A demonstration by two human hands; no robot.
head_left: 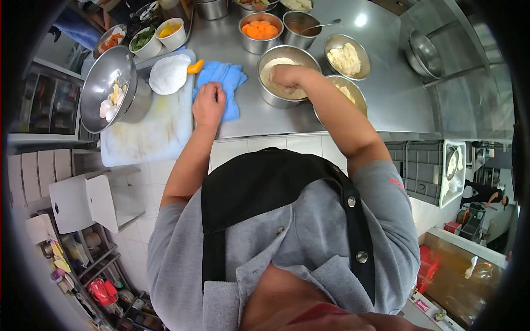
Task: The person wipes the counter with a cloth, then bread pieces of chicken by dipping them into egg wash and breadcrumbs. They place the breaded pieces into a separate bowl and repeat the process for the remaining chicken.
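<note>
My right hand (287,76) reaches into a metal bowl (266,94) of pale, flour-like powder (298,92). Its fingers point down and are mostly hidden, so their grip does not show. Curled into a loose fist, my left hand (210,102) rests against a crumpled blue cloth (231,74); the inside of the fist is hidden. Left of the cloth, a white round sheet (167,74) lies on the cutting board (144,140), with a yellow-orange handle-like piece (195,67) at its edge.
A large metal bowl (91,88) with white and yellow pieces tilts at the left. Right of my forearm are metal bowls of pale batter-coated food (345,59). Behind stand orange slices (260,30), a bowl with a spoon (326,23), greens (143,39) and yellow pieces (169,30).
</note>
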